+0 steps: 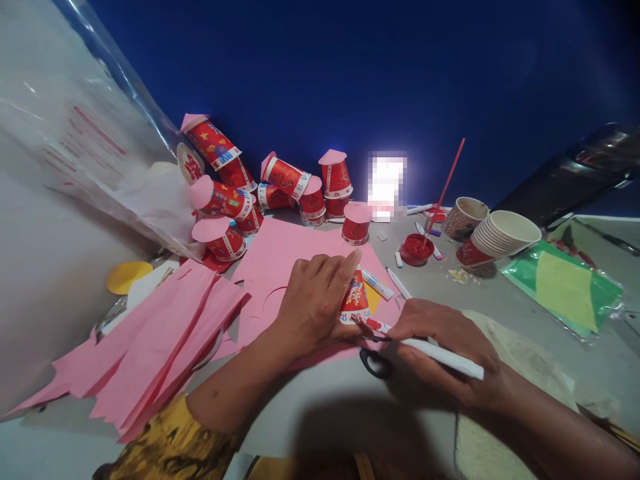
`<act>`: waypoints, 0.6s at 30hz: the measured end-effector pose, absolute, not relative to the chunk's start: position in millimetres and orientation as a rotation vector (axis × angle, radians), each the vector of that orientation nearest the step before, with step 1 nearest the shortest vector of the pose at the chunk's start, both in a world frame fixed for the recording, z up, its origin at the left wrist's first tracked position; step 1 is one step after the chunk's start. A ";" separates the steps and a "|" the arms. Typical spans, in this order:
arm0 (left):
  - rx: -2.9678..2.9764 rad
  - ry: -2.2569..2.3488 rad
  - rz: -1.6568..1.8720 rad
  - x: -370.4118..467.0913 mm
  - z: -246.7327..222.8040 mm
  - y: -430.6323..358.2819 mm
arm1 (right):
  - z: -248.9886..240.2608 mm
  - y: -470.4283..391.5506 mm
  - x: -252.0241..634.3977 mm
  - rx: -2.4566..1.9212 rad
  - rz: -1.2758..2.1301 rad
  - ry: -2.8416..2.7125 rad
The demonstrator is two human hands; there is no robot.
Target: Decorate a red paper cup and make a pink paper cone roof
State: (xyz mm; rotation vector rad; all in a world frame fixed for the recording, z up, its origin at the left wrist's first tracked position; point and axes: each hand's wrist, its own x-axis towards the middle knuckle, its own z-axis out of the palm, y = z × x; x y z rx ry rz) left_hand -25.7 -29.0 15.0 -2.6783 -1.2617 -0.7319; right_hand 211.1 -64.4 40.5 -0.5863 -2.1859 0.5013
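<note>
My left hand (316,303) is wrapped around a red patterned paper cup (356,300), whose white rim faces toward me. In my right hand (443,343) is a white marker (445,357) with a red tip section, and the tip meets the cup near its rim. Black-handled scissors (376,363) lie under and between my hands, partly hidden. Pink paper sheets (270,250) spread beneath the cup, one with curved cuts in it. Just beyond the cup lies a glue-stick-like clear tube (377,285), beside a yellow piece of paper (373,300).
Several red cups with pink tops (283,179) stand or lean at the back left. Cut pink paper (155,340) is heaped at left. On the right are a red paint pot (417,249) with a brush, stacked paper cups (500,237), a green packet (563,290) and a pale cloth (520,387).
</note>
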 end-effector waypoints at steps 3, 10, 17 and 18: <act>-2.685 -1.266 -0.688 -25.4 15.5 -29.4 | 40.1 -64.6 210.3 -0.589 0.491 -2.195; -2.698 -1.268 -0.681 -25.2 17.4 -29.4 | 40.3 -63.3 207.9 -0.582 0.463 -2.190; -2.694 -1.269 -0.716 -24.5 15.4 -28.9 | 44.4 -63.0 209.8 -0.618 0.487 -2.162; -2.690 -1.269 -0.726 -24.3 15.1 -28.9 | 45.4 -63.3 210.6 -0.640 0.482 -2.138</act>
